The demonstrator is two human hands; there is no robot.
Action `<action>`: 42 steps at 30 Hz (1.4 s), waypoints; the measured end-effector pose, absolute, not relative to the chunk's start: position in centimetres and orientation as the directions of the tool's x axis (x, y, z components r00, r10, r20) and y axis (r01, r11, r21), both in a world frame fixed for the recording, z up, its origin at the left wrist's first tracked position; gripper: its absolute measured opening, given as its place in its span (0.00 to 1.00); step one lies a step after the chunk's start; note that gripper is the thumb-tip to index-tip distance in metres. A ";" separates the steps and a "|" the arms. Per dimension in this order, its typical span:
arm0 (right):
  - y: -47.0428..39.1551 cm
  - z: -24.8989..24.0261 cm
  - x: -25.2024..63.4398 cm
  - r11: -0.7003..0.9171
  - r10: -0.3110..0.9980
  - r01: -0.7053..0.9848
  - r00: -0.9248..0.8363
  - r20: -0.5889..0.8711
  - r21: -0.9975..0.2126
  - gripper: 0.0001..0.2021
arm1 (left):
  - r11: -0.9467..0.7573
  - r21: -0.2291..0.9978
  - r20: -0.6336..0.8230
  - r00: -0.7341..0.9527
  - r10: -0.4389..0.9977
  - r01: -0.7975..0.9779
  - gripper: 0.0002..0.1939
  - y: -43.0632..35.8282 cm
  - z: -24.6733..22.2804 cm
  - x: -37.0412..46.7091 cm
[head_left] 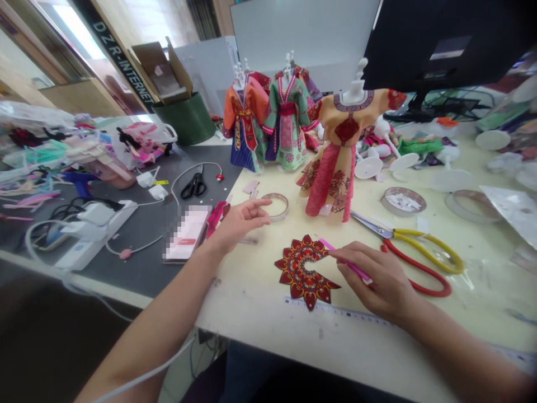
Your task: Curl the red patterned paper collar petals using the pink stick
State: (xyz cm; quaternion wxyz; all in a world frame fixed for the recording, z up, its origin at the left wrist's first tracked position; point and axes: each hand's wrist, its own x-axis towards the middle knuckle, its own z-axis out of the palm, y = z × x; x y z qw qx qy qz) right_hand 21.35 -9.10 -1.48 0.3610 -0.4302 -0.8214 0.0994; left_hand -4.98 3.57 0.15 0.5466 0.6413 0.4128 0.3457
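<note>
My right hand (369, 274) is closed on a pink pen (356, 271), whose tip points to the upper left. Just left of it, a red patterned collar piece (297, 268) with pointed petals and a gap on its right side lies flat on the pale table (260, 285). My left hand (243, 221) hovers with fingers slightly curled and apart, holding nothing, beside a roll of tape (279, 208). A measuring tape (356, 315) runs below the collar piece.
Scissors with yellow and red handles (392, 234) lie beyond my right hand. Dressed doll stands (335, 151) rise at the back. At the left are a phone (184, 238), black scissors (193, 186) and a power strip (96, 238). Another tape roll (403, 201) holds white scraps.
</note>
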 end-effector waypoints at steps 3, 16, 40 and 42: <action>-9.3 -1.3 21.3 0.635 0.759 0.593 -0.356 0.546 -0.495 0.15 | -0.057 0.990 -0.009 0.450 0.893 0.132 0.22 2.7 0.4 -3.9; -9.6 -0.9 21.2 0.650 0.720 0.571 -0.249 0.648 -0.502 0.09 | 0.177 0.983 -0.122 0.561 0.819 -0.044 0.21 -0.9 -0.1 1.8; -9.6 -0.9 21.2 0.683 0.698 0.536 -0.279 0.659 -0.496 0.13 | 0.084 0.996 -0.056 0.581 0.812 -0.022 0.18 -1.1 -1.1 1.2; -9.7 -0.9 21.2 0.682 0.698 0.540 -0.278 0.660 -0.493 0.13 | 0.084 0.996 -0.056 0.583 0.811 -0.020 0.19 -1.1 -1.1 1.2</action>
